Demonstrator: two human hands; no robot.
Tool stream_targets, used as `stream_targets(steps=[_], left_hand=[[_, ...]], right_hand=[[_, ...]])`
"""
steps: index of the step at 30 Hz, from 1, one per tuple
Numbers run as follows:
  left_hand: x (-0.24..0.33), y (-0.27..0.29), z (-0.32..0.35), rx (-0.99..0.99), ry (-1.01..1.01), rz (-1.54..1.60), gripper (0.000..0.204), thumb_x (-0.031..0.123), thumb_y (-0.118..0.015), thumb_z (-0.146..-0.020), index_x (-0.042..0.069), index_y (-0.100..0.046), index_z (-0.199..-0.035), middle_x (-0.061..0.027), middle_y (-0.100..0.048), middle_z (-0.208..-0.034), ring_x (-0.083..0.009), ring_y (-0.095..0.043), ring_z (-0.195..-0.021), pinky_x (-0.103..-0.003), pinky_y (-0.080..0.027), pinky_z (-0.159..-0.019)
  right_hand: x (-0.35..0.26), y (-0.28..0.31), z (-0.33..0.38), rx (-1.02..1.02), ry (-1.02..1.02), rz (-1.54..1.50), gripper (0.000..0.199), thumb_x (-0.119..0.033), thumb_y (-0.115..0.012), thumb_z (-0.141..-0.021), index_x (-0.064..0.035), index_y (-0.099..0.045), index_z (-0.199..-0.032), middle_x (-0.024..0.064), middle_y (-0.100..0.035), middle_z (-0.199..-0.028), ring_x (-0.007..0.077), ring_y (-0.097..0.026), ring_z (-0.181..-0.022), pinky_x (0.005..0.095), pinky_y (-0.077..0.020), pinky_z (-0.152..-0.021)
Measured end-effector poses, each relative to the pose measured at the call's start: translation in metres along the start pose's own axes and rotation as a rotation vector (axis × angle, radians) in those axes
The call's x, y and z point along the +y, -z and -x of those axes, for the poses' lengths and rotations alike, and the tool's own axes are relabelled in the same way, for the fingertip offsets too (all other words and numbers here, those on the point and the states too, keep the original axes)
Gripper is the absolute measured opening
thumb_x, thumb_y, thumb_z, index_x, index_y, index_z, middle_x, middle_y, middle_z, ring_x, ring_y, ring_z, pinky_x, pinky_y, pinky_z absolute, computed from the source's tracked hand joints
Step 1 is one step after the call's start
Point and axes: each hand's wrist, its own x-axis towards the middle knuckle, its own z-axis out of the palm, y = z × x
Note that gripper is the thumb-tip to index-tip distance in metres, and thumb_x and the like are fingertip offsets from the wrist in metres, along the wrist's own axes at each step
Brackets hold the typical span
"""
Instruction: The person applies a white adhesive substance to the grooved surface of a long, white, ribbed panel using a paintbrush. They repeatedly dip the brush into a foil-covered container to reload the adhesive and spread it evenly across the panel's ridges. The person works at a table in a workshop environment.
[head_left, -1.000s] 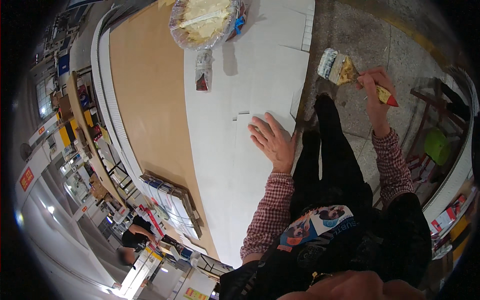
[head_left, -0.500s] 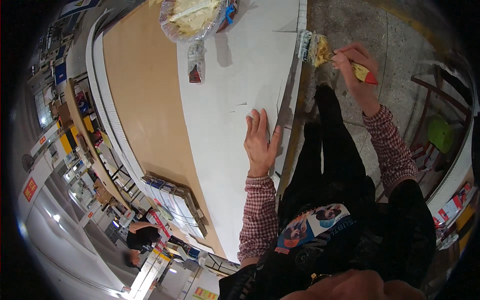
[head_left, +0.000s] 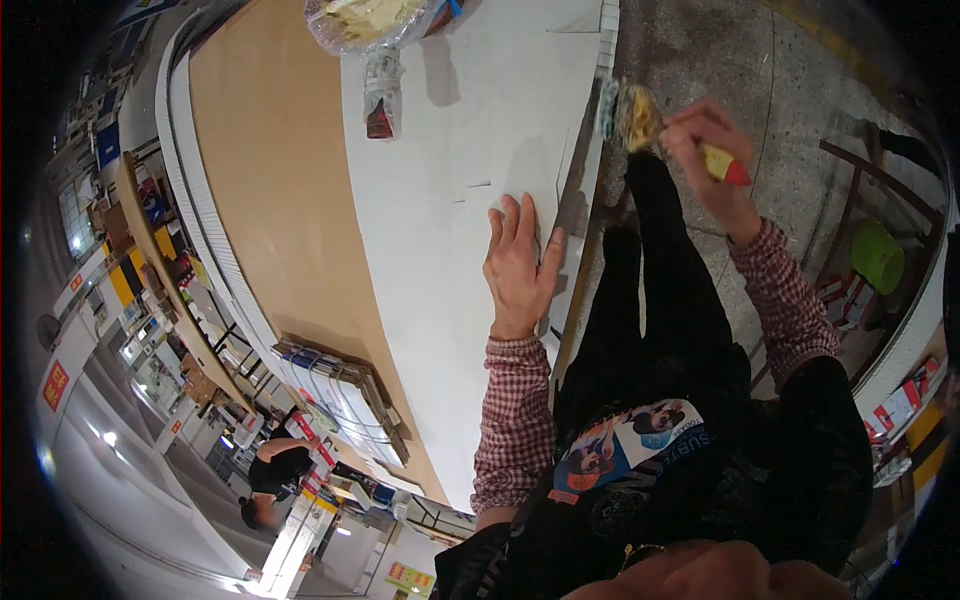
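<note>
My left hand (head_left: 518, 262) lies flat on the white sheet (head_left: 420, 230), near its right edge, with fingers spread. In my right hand (head_left: 712, 150) is a paintbrush (head_left: 634, 118) with a yellow handle that ends in a red tip. Its bristles, smeared with pale paste and blurred a little, are at the table's right edge; whether they touch it I cannot tell. At the far end of the sheet sits a plastic-wrapped bowl (head_left: 350, 25) of cream-coloured paste. A plastic-wrapped handle (head_left: 381, 95) with a dark red end points from it toward me.
A tied stack of flat cardboard (head_left: 345, 400) rests at the table's near left. Brown board (head_left: 270, 180) borders the white sheet. At my right stand a dark metal frame (head_left: 845, 200) and a green bucket-like thing (head_left: 878, 254). Another person (head_left: 278, 468) is farther off, lower left.
The view has shifted a little, so the bowl now sits higher and farther left. My right hand still holds the brush beside the table edge; the left stays flat on the sheet.
</note>
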Motion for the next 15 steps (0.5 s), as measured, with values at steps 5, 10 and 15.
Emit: stream_targets(steps=[5, 10, 15], left_hand=[[0.0, -0.001, 0.002, 0.026, -0.016, -0.059, 0.053, 0.028, -0.057, -0.093, -0.008, -0.05, -0.131, -0.0329, -0.046, -0.134, -0.0473, -0.041, -0.129, -0.046, -0.033, -0.109], [-0.005, -0.01, 0.004, 0.058, -0.057, -0.126, 0.056, 0.029, -0.06, -0.09, -0.007, -0.049, -0.131, -0.035, -0.046, -0.133, -0.0554, -0.042, -0.123, -0.049, -0.041, -0.1], [0.0, -0.021, 0.005, 0.087, -0.043, -0.207, 0.059, 0.031, -0.061, -0.089, -0.006, -0.047, -0.133, -0.0355, -0.045, -0.133, -0.0578, -0.04, -0.123, -0.05, -0.042, -0.099]], right_hand=[[-0.024, -0.005, 0.046, -0.174, -0.195, -0.093, 0.014, -0.007, -0.058, -0.09, -0.0003, -0.065, -0.08, 0.0087, -0.06, -0.087, 0.0118, -0.059, -0.075, 0.0269, -0.0503, -0.067], [-0.014, -0.007, 0.032, 0.039, -0.089, -0.087, 0.009, -0.006, -0.065, -0.086, -0.0019, -0.065, -0.079, 0.0052, -0.06, -0.082, 0.0096, -0.056, -0.067, 0.0244, -0.0456, -0.056], [-0.021, -0.022, 0.061, -0.058, -0.111, -0.142, 0.01, -0.007, -0.066, -0.085, -0.0026, -0.062, -0.078, 0.005, -0.059, -0.079, 0.0111, -0.056, -0.065, 0.0264, -0.0438, -0.053]])
